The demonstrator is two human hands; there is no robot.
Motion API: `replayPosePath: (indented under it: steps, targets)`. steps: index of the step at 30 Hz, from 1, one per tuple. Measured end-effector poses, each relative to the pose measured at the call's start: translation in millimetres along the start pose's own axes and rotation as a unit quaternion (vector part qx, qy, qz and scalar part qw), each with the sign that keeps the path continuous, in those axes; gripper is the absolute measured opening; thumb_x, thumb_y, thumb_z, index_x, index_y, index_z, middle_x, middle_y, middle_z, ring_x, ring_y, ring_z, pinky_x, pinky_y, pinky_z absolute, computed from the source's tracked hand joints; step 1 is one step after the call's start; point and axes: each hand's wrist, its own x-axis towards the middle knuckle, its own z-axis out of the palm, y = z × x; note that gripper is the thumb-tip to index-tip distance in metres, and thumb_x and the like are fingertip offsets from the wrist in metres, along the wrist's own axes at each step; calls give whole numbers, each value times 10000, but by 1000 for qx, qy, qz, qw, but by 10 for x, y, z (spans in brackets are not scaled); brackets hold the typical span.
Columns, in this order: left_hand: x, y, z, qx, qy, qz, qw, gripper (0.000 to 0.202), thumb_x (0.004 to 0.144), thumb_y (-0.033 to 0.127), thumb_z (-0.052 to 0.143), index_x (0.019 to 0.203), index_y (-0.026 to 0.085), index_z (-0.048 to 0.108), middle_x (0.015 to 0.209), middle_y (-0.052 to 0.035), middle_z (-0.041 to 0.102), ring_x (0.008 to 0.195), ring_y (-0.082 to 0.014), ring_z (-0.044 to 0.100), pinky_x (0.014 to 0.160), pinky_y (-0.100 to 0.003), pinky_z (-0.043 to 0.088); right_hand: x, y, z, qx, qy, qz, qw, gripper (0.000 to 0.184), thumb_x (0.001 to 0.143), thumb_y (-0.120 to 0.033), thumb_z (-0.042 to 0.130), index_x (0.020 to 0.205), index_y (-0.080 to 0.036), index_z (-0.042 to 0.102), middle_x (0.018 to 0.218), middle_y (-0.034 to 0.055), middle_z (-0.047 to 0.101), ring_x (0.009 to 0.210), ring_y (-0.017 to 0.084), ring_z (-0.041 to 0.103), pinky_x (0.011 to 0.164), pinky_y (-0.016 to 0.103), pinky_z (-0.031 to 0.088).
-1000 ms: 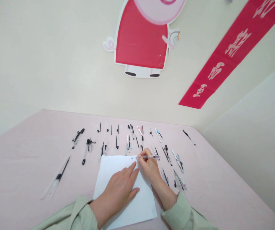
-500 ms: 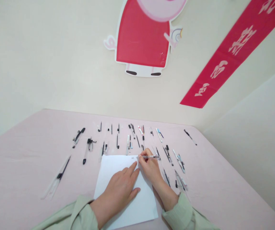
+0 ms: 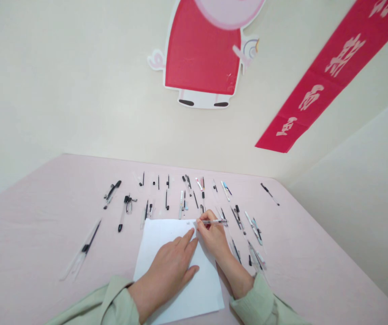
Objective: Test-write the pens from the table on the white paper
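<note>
A white sheet of paper (image 3: 205, 293) lies on the pink-covered table at the near middle. My left hand (image 3: 172, 265) rests flat on it, palm down with fingers stretched toward the top edge. Close to its fingertips, my right hand (image 3: 213, 234) is closed around a clear-barrelled pen (image 3: 216, 221). That pen slants almost level, its back end pointing right; the tip is hidden by my fingers at the sheet's upper edge. Small dark marks (image 3: 188, 223) show on the paper just left of the right hand.
Several pens in parts, with caps, refills and clear barrels, lie in rows beyond and right of the paper. A long refill and clear tube (image 3: 85, 248) lie at left. One black-gripped pen (image 3: 270, 194) sits far right on the table (image 3: 316, 271). A wall rises behind.
Hardly anything differs: the whole view has shifted slightly, and both hands keep their places on the paper with the pen still held in the right.
</note>
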Motion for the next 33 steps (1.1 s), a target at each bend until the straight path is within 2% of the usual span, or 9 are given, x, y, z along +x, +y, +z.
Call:
replayPosePath:
  steps: [20,24,33]
  targets:
    - [16,1,19,-7,0,-2,1000,528,854,307,525,1361,180,448,1504,-137,397,1205,-300,529,960,-437,465,-2,-53,-9,-2,-2,-6,1000,91,774,-272,500,691,-235,497,594,-48,505,564,153,489,564,261,382]
    - [12,-12,42,-4,2,-2,1000,533,851,318,528,1360,183,449,1506,-132,397,1198,-295,533,958,-432,464,-1,-29,-4,-7,-9,5,1000,101,785,-283,495,696,-235,501,593,-46,507,566,156,492,566,263,373]
    - [5,-1,23,10,5,4,1000,550,846,310,553,1365,154,457,1505,-151,395,1199,-305,537,960,-435,473,16,30,-13,-10,-3,-18,1000,73,784,-246,486,714,-232,500,619,-46,506,587,155,491,592,266,370]
